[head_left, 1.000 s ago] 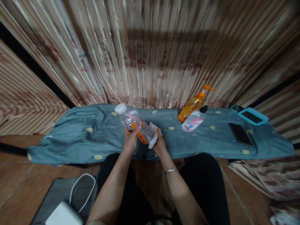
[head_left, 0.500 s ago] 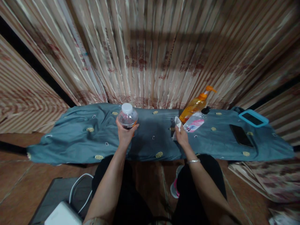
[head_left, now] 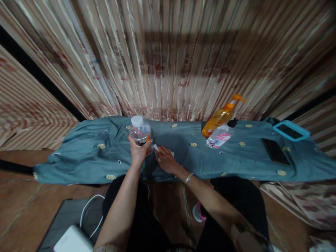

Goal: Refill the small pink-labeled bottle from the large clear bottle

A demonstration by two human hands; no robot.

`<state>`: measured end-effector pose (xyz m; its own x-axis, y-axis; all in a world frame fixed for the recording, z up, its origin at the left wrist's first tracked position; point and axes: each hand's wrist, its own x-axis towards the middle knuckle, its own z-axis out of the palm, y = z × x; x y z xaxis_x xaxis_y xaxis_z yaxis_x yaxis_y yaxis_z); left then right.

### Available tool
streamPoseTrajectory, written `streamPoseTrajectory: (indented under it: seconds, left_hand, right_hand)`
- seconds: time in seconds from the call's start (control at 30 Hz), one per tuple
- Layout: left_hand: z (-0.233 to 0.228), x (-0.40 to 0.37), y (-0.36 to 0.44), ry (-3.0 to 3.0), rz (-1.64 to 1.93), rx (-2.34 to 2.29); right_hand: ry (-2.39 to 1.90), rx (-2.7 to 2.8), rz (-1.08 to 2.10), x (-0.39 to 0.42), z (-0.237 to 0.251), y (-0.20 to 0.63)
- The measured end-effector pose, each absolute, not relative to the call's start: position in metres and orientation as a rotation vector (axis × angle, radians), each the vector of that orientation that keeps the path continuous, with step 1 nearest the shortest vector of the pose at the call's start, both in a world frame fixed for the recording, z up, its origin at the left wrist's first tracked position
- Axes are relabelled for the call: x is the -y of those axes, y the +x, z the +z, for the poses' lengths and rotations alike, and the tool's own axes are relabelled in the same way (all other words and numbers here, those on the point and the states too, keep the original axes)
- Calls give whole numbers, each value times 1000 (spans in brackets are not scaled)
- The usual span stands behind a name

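My left hand (head_left: 139, 149) is wrapped round a clear plastic bottle (head_left: 140, 130) with a white cap, keeping it upright and slightly tilted on the cloth. An orange and dark patch shows low on its side. Just right of it, my right hand (head_left: 167, 160) is closed on a white tissue (head_left: 156, 147), mostly covered by the fingers, close to the bottle's lower side. Whether the tissue touches the bottle, I cannot tell. To the right stand an orange pump bottle (head_left: 218, 119) and a clear bottle with a black top and pink label (head_left: 221, 135).
A blue-green patterned cloth (head_left: 86, 154) covers the narrow bench. At its right lie a dark phone (head_left: 275, 151) and a blue-framed device (head_left: 291, 131). Pleated curtains (head_left: 173, 52) hang behind. A white box with a cable (head_left: 73, 239) sits low at left.
My right hand has moved left with the tissue, from beside the clear black-topped bottle to the bottle in my left hand. That bottle has shifted slightly left.
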<state>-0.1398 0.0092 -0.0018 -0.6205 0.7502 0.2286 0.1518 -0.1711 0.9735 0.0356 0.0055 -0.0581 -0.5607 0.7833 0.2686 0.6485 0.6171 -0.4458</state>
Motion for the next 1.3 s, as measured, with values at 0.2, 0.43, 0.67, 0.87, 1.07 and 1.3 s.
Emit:
streamPoseTrajectory:
  seconds: [0.2,0.43,0.67,0.87,1.07,1.3]
  left_hand:
    - [-19,-9,-148,1062,1844,-1647]
    - [-25,-9,-150,1086,1797,-1635]
    - [-15,-6,-142,1048,1777,-1595]
    - [-12,4,-141,1101,1771,-1614]
    - [14,40,-151,1403,1868,-1676]
    - [37,71,-121,1965,1869,-1610]
  right_hand:
    - [-1215,2432,299,48,-61,165]
    - [-1622,2143,117,-3,-60,218]
    - [-1349,2293,171,-19,-66,55]
    - [-1009,2537,269,55,-65,88]
    - [-1518,2294,141,-1,-54,199]
    - [-1732,2064,88,-105,-42,148]
